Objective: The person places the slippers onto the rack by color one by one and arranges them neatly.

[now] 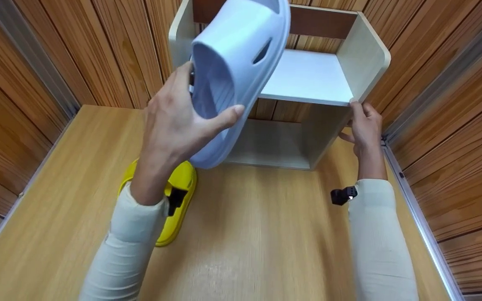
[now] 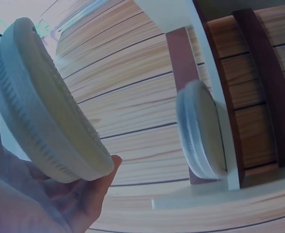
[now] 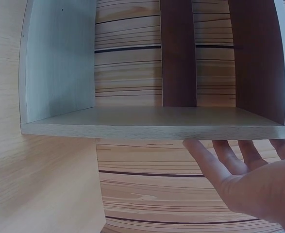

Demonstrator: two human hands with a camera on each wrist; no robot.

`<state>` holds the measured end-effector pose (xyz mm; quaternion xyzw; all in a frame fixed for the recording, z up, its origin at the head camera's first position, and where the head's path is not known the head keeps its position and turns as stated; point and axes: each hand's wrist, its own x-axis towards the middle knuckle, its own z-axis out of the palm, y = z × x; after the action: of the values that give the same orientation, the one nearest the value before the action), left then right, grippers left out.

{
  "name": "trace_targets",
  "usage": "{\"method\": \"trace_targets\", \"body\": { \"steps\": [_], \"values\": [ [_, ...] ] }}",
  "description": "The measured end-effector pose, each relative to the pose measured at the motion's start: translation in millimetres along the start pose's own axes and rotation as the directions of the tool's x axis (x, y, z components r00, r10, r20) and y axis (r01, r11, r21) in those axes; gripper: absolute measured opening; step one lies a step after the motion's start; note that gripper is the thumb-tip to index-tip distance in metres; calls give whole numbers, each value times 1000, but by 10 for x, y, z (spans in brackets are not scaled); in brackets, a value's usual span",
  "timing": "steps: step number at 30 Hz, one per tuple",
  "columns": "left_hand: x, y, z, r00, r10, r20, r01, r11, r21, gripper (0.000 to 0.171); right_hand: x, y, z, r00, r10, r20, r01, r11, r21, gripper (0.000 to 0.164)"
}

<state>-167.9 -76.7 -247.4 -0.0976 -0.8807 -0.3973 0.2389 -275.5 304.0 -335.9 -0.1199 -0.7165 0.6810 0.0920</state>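
My left hand (image 1: 178, 113) grips a pale lavender slide slipper (image 1: 245, 37) by its heel end, raised in front of a small shelf unit (image 1: 368, 58). The thumb lies across the slipper's side, and its toe tilts up and away. In the left wrist view, a second pale slipper (image 2: 200, 131) sits on the white upper shelf; the raised one hides it in the head view. My right hand (image 1: 365, 125) holds the unit's right side at the white shelf's front corner. Its fingertips (image 3: 193, 144) touch the side panel's outer face.
Yellow footwear (image 1: 178, 209) lies on the wooden surface (image 1: 241, 234) at left, partly behind my left forearm; whether one piece or two, I cannot tell. The unit's lower compartment (image 1: 266, 140) faces me. Wood-plank walls (image 1: 454, 138) stand at the back and both sides.
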Motion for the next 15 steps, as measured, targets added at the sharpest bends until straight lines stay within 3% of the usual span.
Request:
{"method": "trace_targets", "body": {
  "steps": [9,15],
  "values": [
    [198,125,134,999,-12,50,7,995,104,101,19,11,34,1000,7,2,-7,1000,-25,36],
    [341,227,212,997,-24,74,7,976,220,101,39,32,62,1000,28,9,-28,999,-24,33]
  ]
}}
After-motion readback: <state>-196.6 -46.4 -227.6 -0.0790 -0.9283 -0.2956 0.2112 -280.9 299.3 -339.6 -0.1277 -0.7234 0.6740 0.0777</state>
